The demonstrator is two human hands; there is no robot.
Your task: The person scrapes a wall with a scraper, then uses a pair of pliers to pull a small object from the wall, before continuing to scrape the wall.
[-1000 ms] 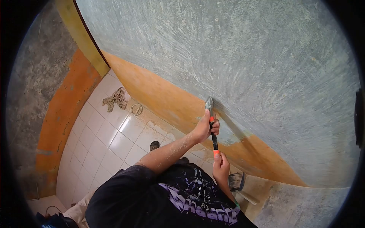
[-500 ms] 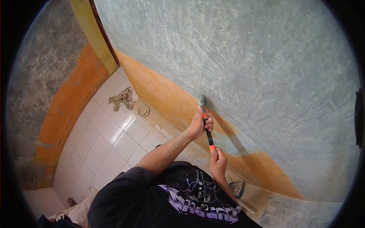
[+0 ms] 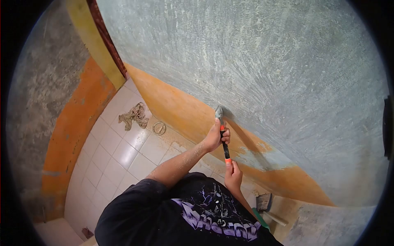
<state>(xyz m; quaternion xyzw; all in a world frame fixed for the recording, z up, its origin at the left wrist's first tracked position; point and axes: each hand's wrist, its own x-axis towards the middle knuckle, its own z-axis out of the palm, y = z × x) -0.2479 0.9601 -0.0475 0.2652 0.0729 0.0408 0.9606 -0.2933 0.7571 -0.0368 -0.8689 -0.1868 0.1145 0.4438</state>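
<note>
My left hand (image 3: pixel 214 137) is wrapped round the upper handle of a scraper (image 3: pixel 225 150), which has a black and orange grip and a metal head. My right hand (image 3: pixel 233 175) closes on the orange lower end of that handle. The scraper's head (image 3: pixel 219 111) is at the wall, by the border between the grey-blue scraped surface (image 3: pixel 262 74) and the orange painted band (image 3: pixel 176 94). Pale dust speckles my left forearm. The blade's exact edge is hard to make out.
On the white tiled floor (image 3: pixel 111 164) lie a crumpled rag (image 3: pixel 134 116) and a ring-shaped object (image 3: pixel 159 128), with dust along the wall's foot. A brush (image 3: pixel 264 201) and a green-edged item (image 3: pixel 261 219) lie at lower right. A door frame (image 3: pixel 107 39) stands at upper left.
The view has shifted slightly, so the floor and wall appear moved. Both hands keep their hold on the scraper, and its head sits slightly lower in view.
</note>
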